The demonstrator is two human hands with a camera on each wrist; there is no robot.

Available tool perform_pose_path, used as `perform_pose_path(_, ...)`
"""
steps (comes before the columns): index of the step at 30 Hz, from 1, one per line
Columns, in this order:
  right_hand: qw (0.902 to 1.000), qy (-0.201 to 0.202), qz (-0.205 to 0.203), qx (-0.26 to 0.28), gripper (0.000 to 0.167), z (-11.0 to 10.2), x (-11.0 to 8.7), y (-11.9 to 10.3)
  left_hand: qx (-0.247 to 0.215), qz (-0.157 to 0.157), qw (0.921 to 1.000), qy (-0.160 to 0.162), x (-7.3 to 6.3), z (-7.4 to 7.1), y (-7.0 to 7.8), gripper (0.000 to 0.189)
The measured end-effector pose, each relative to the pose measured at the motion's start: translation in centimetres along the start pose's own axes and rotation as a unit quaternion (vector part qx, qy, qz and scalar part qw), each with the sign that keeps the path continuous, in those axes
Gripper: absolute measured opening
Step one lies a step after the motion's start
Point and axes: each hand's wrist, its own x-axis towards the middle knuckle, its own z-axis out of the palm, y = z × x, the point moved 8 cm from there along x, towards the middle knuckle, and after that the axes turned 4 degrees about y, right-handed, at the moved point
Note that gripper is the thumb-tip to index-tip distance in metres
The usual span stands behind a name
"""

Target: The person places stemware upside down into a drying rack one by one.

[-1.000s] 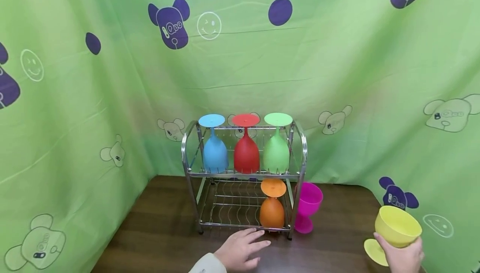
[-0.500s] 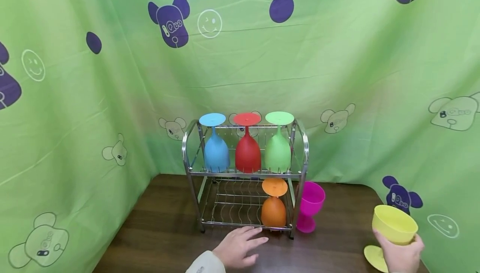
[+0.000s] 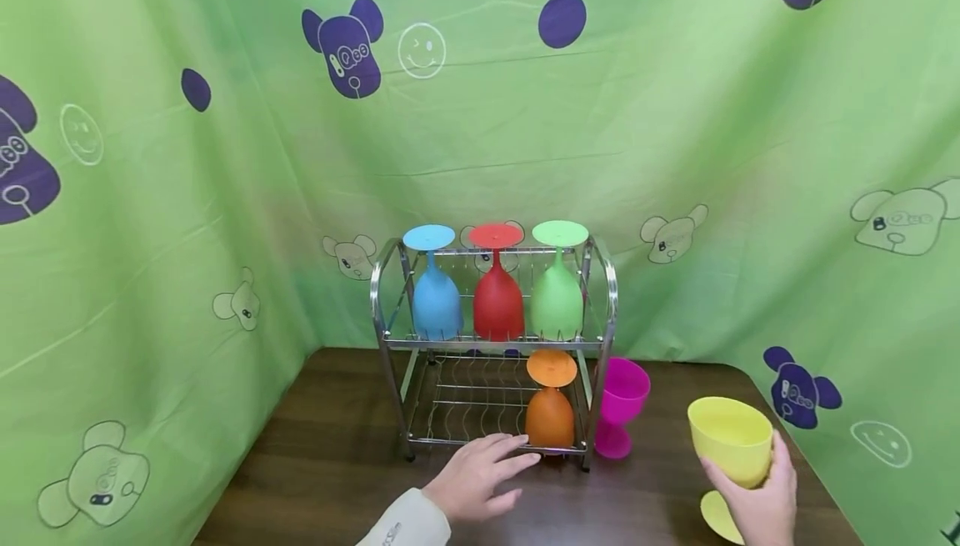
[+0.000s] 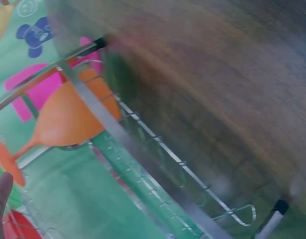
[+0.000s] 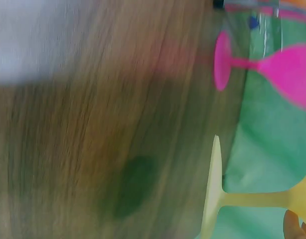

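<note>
My right hand grips a yellow plastic goblet by its bowl, upright, to the right of the rack. In the right wrist view the goblet's stem and foot show, the foot off the table above a dark shadow. With fingers spread, my left hand is near the lower front bar of the metal rack and holds nothing; whether it touches the bar I cannot tell. Behind its fingertips an orange goblet stands upside down at the right of the lower tier.
Blue, red and green goblets stand upside down along the upper tier. A magenta goblet stands upright on the brown table, close to the rack's right side. Green patterned cloth hangs around the table.
My right hand has moved left toward the rack, carrying the yellow goblet. My left hand stays almost where it was, and the goblets on the rack keep their places.
</note>
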Motion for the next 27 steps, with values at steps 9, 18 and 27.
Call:
perform_pose_path(9, 0.9858, -0.113, -0.115, -0.047, 0.099, 4.5, -5.1, -4.6, -0.035, -0.018, 0.9992, 0.002, 0.8, -1.7, 0.3, 0.055)
perform_pose_path(18, 0.9195, -0.092, -0.382, 0.025, 0.08, 7.2, -9.7, -10.9, -0.039, -0.035, 0.9983, -0.027, 1.7, -2.8, 0.5, 0.066)
perform_pose_path(27, 0.8598, -0.098, -0.501, 0.008, 0.073, 10.1, -12.4, -14.6, -0.074, -0.092, 0.9917, -0.05, 2.2, -3.4, -0.7, 0.083)
